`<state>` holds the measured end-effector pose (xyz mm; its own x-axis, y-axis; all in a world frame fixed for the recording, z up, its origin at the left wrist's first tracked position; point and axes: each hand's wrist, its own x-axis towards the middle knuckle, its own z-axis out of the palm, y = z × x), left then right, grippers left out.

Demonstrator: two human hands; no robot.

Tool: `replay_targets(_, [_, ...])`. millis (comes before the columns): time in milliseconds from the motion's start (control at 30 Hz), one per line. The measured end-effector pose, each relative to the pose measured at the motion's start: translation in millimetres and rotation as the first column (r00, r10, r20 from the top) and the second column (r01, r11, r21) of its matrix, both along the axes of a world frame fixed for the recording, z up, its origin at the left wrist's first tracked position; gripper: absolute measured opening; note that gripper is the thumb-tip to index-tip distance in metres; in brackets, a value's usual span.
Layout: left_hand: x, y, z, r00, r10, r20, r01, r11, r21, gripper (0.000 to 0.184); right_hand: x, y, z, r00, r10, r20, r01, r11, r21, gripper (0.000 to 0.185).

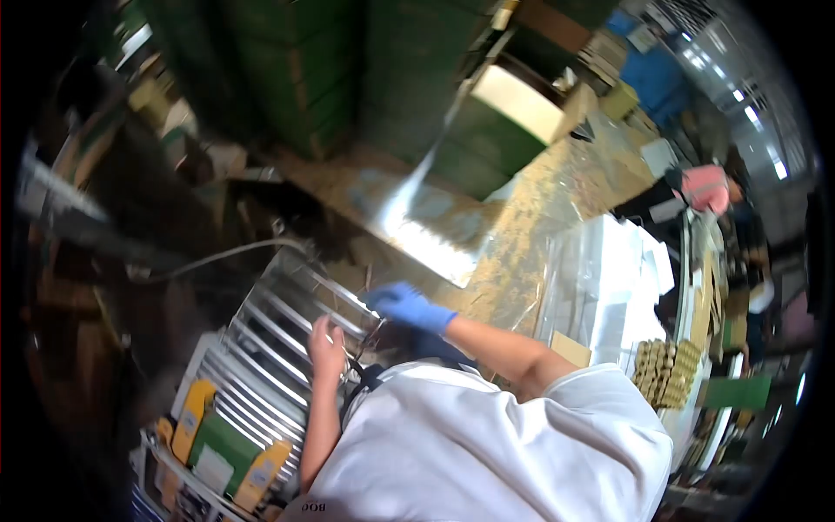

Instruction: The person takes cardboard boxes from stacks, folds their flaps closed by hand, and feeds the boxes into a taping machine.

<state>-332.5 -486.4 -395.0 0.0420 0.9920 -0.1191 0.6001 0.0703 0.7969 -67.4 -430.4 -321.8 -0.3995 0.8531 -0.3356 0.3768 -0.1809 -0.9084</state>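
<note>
My left hand [327,350], bare, is over the right side of a metal roller rack [265,348]. Its fingers are curled upward around a small shiny thing that is too small to name. Just right of it, my right hand [407,306], in a blue glove, reaches in from the right to the rack's upper right edge. The glove is blurred and its fingertips are hard to make out. Thin dark wires or cords lie between the two hands, near my waist.
Yellow brackets [192,421] flank a green panel [228,448] at lower left. Large green cabinets [296,74] stand ahead. Right are plastic-wrapped white stacks [600,278], egg-tray-like cartons [665,372] and a person in a pink top [704,188]. A bright metal sheet [435,248] lies on the floor.
</note>
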Motion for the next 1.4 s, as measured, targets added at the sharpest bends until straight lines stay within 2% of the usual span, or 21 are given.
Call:
replay_targets(33, [46, 26, 22, 0.990, 0.009, 0.137, -0.004, 0.999, -0.036, 0.046, 41, 5, 18, 0.878, -0.373, -0.300, 0.388, 0.922, -0.009, 0.035])
replay_targets(67, [93, 57, 60, 0.959, -0.013, 0.282, 0.050, 0.991, -0.121, 0.047, 93, 23, 30, 0.774, -0.556, -0.303, 0.619, 0.766, 0.174, 0.032])
replay_targets(100, [134, 86, 60, 0.826, -0.080, 0.558, 0.100, 0.995, -0.005, 0.050, 147, 36, 49, 0.649, -0.678, -0.344, 0.761, 0.591, 0.268, 0.034])
replay_targets(133, [172, 118, 75, 0.783, -0.121, 0.610, 0.139, 0.990, 0.018, 0.056, 203, 49, 68, 0.542, -0.749, -0.382, 0.838, 0.448, 0.310, 0.038])
replay_targets(167, [210, 148, 97, 0.763, -0.166, 0.625, 0.119, 0.986, 0.116, 0.064, 250, 69, 84, 0.470, -0.620, -0.628, 0.882, 0.302, 0.363, 0.042])
replay_targets(200, [245, 182, 122, 0.738, -0.211, 0.641, 0.124, 0.976, 0.179, 0.070, 296, 88, 95, 0.461, -0.553, -0.694, 0.882, 0.197, 0.429, 0.044])
replay_targets(233, [280, 208, 152, 0.716, -0.212, 0.665, 0.067, 0.969, 0.236, 0.072, 344, 108, 107, 0.397, -0.635, -0.662, 0.900, 0.130, 0.416, 0.050])
replay_targets(300, [342, 266, 183, 0.661, -0.181, 0.728, -0.029, 0.964, 0.265, 0.076, 422, 149, 118, 0.451, -0.709, -0.542, 0.874, 0.228, 0.428, 0.068])
replay_targets(400, [407, 314, 208, 0.467, -0.077, 0.881, -0.080, 0.988, 0.129, 0.079, 493, 217, 115, 0.495, -0.703, -0.510, 0.862, 0.470, 0.188, 0.071])
replay_targets(433, [421, 323, 212, 0.547, -0.037, 0.836, -0.135, 0.982, 0.131, 0.077, 505, 236, 110, 0.616, -0.651, -0.444, 0.788, 0.517, 0.335, 0.072])
replay_targets(467, [430, 326, 214, 0.554, 0.030, 0.832, -0.195, 0.976, 0.095, 0.075, 514, 251, 103, 0.777, -0.568, -0.273, 0.596, 0.521, 0.611, 0.077])
replay_targets(500, [437, 328, 214, 0.556, 0.097, 0.826, -0.256, 0.965, 0.059, 0.074, 523, 266, 98, 0.853, -0.512, -0.101, 0.362, 0.441, 0.822, 0.081])
replay_targets(533, [442, 325, 222, 0.551, 0.165, 0.818, -0.318, 0.948, 0.023, 0.072, 520, 272, 104, 0.828, -0.519, -0.213, 0.502, 0.516, 0.694, 0.080])
replay_targets(600, [447, 317, 235, 0.630, 0.198, 0.751, -0.424, 0.898, 0.119, 0.066, 506, 272, 129, 0.729, -0.561, -0.391, 0.682, 0.636, 0.361, 0.079])
replay_targets(700, [451, 312, 241, 0.688, 0.187, 0.701, -0.434, 0.880, 0.191, 0.062, 530, 277, 106, 0.666, -0.580, -0.468, 0.741, 0.587, 0.327, 0.071])
replay_targets(800, [453, 309, 238, 0.630, 0.128, 0.766, -0.489, 0.832, 0.263, 0.058, 530, 263, 120, 0.709, -0.569, -0.416, 0.705, 0.585, 0.401, 0.064])
replay_targets(933, [445, 305, 244, 0.685, 0.144, 0.714, -0.526, 0.776, 0.349, 0.056, 525, 258, 130, 0.690, -0.564, -0.454, 0.721, 0.592, 0.360, 0.059])
replay_targets(1033, [446, 307, 242, 0.677, 0.068, 0.733, -0.514, 0.756, 0.405, 0.055, 506, 243, 154, 0.508, -0.654, -0.560, 0.833, 0.538, 0.127, 0.056])
replay_targets(1067, [445, 302, 248, 0.766, 0.134, 0.628, -0.507, 0.726, 0.464, 0.053, 499, 242, 161, 0.484, -0.660, -0.575, 0.843, 0.527, 0.105, 0.057])
replay_targets(1167, [439, 301, 262, 0.813, 0.127, 0.568, -0.450, 0.756, 0.475, 0.052, 489, 238, 176, 0.518, -0.633, -0.575, 0.836, 0.516, 0.185, 0.059])
replay_targets(1400, [401, 270, 317, 0.751, -0.026, 0.660, -0.440, 0.726, 0.529, 0.047, 446, 203, 235, 0.641, -0.555, -0.530, 0.768, 0.453, 0.454, 0.064])
